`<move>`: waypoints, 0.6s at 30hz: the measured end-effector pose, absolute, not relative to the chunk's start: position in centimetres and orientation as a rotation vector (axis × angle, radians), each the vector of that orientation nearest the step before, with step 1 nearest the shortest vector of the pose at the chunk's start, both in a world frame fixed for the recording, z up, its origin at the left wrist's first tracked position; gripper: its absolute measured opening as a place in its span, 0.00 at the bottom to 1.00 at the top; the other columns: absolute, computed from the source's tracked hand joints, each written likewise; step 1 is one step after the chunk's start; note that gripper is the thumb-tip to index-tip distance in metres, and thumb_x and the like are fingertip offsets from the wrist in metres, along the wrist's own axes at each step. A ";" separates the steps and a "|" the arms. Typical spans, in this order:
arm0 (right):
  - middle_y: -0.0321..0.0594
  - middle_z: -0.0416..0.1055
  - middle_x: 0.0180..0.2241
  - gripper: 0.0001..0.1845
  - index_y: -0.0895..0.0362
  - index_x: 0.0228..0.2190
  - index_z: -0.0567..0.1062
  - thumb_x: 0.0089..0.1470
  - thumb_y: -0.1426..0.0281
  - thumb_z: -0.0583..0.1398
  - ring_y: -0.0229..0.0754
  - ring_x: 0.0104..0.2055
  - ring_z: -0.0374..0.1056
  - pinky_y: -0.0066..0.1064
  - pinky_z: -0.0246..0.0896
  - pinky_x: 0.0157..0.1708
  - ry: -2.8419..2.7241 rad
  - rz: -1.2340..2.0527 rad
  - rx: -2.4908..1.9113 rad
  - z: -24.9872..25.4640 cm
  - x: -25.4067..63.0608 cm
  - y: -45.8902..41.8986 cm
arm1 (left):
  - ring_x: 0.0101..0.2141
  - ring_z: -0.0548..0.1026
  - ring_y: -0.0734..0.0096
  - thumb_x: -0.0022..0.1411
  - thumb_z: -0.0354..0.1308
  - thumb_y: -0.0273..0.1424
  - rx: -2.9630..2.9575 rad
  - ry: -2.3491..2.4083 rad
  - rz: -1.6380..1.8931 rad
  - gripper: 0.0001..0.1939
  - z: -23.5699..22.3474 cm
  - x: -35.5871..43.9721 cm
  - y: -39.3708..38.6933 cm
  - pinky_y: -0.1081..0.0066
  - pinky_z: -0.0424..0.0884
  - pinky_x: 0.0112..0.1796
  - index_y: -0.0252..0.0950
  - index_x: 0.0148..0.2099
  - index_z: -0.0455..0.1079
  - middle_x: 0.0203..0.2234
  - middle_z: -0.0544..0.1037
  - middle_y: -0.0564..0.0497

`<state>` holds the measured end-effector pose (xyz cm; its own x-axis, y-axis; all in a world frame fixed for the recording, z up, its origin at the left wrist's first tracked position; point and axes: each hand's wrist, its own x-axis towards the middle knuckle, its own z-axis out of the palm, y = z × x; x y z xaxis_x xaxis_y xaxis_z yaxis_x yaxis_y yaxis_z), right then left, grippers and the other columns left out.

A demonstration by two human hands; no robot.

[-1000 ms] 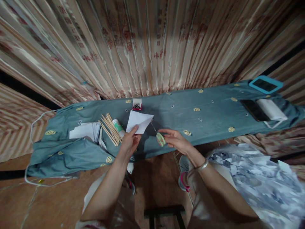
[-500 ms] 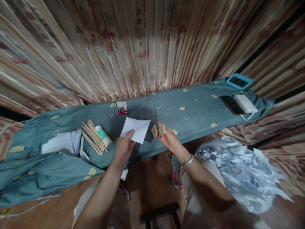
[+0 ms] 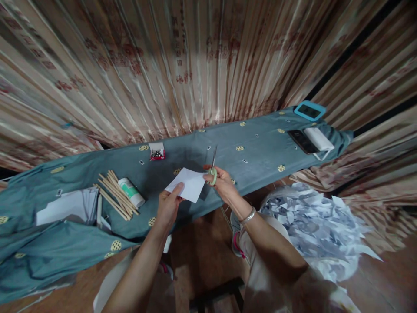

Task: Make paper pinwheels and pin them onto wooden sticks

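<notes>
1. At the centre of the frame, the left hand (image 3: 170,203) is pinching white paper (image 3: 189,184); its grip is closing thumb-over-fingers on the near left edge, and the sheet is hanging above the tabletop (image 3: 192,150).
2. Just right of centre, the right hand (image 3: 224,184) is holding green-handled scissors (image 3: 213,174), its grip curling around the handles, the blades pointing toward the top of the frame. Its fingertips are coming very near the paper's right corner; whether they are touching it, I cannot tell.
3. Left of centre, a small red-and-white box (image 3: 159,158) is standing with its lid raised, and small metal pieces (image 3: 157,154) are lying inside.
4. At the lower right, a clear plastic bag (image 3: 347,270) is bulging with cut paper scraps (image 3: 312,221), some poking out over its right side.
5. In the left part, a white-and-green cylinder (image 3: 131,192) is lying beside wooden sticks (image 3: 114,196); its contents are not showing.
6. Farther left, a paper stack (image 3: 73,206) is resting on the patterned cloth (image 3: 94,243).
</notes>
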<state>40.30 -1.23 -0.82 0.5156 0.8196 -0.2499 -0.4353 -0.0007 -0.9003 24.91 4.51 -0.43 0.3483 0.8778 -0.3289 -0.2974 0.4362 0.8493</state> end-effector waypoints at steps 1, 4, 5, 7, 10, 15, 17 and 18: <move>0.27 0.67 0.20 0.28 0.55 0.33 0.75 0.27 0.61 0.74 0.32 0.22 0.60 0.24 0.51 0.21 -0.401 1.026 -1.209 -0.8 40.4 -1.3 | 0.23 0.74 0.72 0.34 0.75 0.39 0.788 0.906 0.862 0.22 -0.5 24.9 4.5 0.76 0.66 0.22 0.30 0.30 0.75 0.24 0.79 0.48; 0.29 0.69 0.21 0.28 0.56 0.33 0.75 0.28 0.58 0.74 0.32 0.23 0.62 0.24 0.52 0.22 -0.431 1.038 -1.201 -0.5 40.6 -1.6 | 0.20 0.70 0.76 0.33 0.76 0.39 0.808 0.909 0.875 0.22 -0.6 24.6 4.9 0.78 0.61 0.18 0.31 0.27 0.73 0.21 0.77 0.51; 0.30 0.71 0.22 0.28 0.57 0.34 0.75 0.30 0.56 0.73 0.33 0.23 0.63 0.24 0.53 0.22 -0.457 1.051 -1.199 -0.4 40.5 -1.8 | 0.20 0.70 0.76 0.34 0.76 0.39 0.801 0.904 0.894 0.21 -0.5 24.4 5.1 0.78 0.61 0.18 0.32 0.28 0.73 0.22 0.77 0.51; 0.33 0.73 0.23 0.28 0.57 0.34 0.75 0.36 0.51 0.70 0.33 0.23 0.64 0.24 0.53 0.22 -0.531 1.091 -1.202 -0.3 40.3 -2.4 | 0.22 0.72 0.75 0.37 0.75 0.37 0.765 0.897 0.942 0.20 -0.4 24.0 5.6 0.79 0.63 0.19 0.33 0.31 0.73 0.24 0.78 0.52; 0.37 0.75 0.25 0.29 0.58 0.37 0.76 0.43 0.47 0.66 0.34 0.25 0.65 0.25 0.55 0.24 -0.692 1.200 -1.213 -0.1 39.3 -3.7 | 0.28 0.78 0.71 0.44 0.71 0.35 0.689 0.877 0.979 0.17 -0.3 23.4 6.5 0.75 0.73 0.28 0.34 0.36 0.73 0.30 0.81 0.51; 0.37 0.75 0.27 0.28 0.58 0.39 0.76 0.46 0.48 0.65 0.34 0.26 0.66 0.25 0.58 0.26 -0.905 1.426 -1.225 -0.4 37.6 -5.4 | 0.36 0.81 0.61 0.53 0.65 0.37 0.655 0.832 0.947 0.16 -0.5 22.7 7.2 0.58 0.76 0.43 0.32 0.42 0.71 0.34 0.82 0.44; 0.37 0.74 0.28 0.28 0.58 0.40 0.76 0.47 0.48 0.65 0.34 0.27 0.67 0.25 0.58 0.26 -0.944 1.476 -1.241 -0.7 37.3 -5.7 | 0.36 0.82 0.58 0.54 0.65 0.37 0.651 0.823 0.934 0.18 -0.6 22.5 7.2 0.56 0.76 0.44 0.31 0.43 0.71 0.34 0.82 0.42; 0.37 0.74 0.28 0.27 0.58 0.40 0.76 0.47 0.49 0.65 0.35 0.27 0.67 0.26 0.59 0.26 -0.959 1.493 -1.249 -0.9 37.2 -5.7 | 0.36 0.82 0.57 0.53 0.66 0.37 0.650 0.821 0.931 0.19 -0.7 22.4 7.2 0.56 0.76 0.44 0.31 0.43 0.71 0.34 0.82 0.42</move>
<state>37.17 -5.70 -0.91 -0.0457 0.9661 -0.2542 -0.1708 -0.2583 -0.9509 22.40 7.22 -0.65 0.3476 0.8810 -0.3209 -0.4292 0.4538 0.7809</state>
